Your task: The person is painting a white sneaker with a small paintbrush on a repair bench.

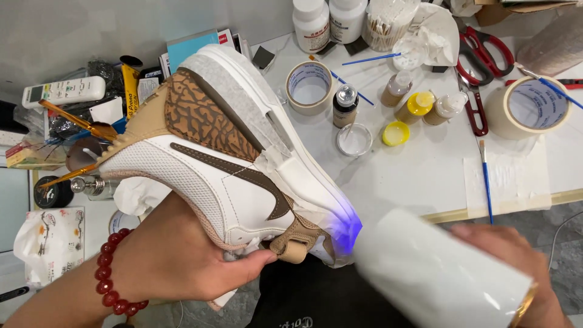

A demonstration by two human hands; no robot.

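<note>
Sneaker (225, 158), white with brown and tan panels and masking tape along its midsole, was held up above the tabletop (419, 170), sole turned away, so its toe met the violet glow. The left hand (182, 261), fingers closed around the collar, steadied it there. The right hand (516, 267) was wrapped around a white cylindrical lamp (437, 273) aimed at the toe. Behind stood tape rolls (310, 85), paint bottles (416, 106) and red scissors (480, 54).

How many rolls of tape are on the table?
2 in clear view: one tape roll stands behind the shoe, beside the dark bottle; a bigger tape roll sits at the right edge, by the red scissors. Clutter may hide more.
</note>
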